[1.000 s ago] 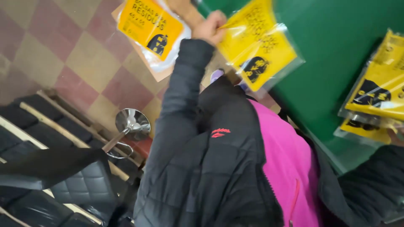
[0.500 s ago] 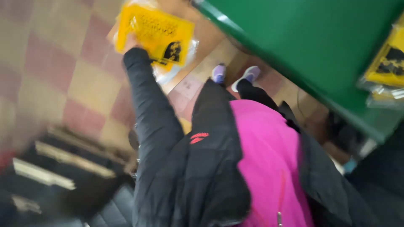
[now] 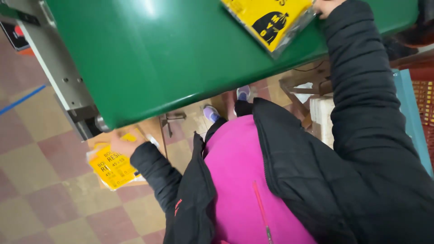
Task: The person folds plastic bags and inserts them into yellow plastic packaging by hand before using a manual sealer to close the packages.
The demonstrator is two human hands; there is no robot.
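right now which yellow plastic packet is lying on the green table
The yellow plastic packet by the right hand, on the green table; the other packet sits low, under the left hand.

Glossy plastic, smooth green surface, matt cloth

The yellow plastic-wrapped packet [image 3: 270, 20] shines on the smooth, slightly glossy green desk [image 3: 158, 58]; the far grey frame [image 3: 54, 68] looks like painted metal; the quilted black jacket sleeve [image 3: 361, 90] and pink fleece top [image 3: 239, 180] are matt.

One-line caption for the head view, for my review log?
Left hand on low yellow packets; right hand at yellow packet on green table.
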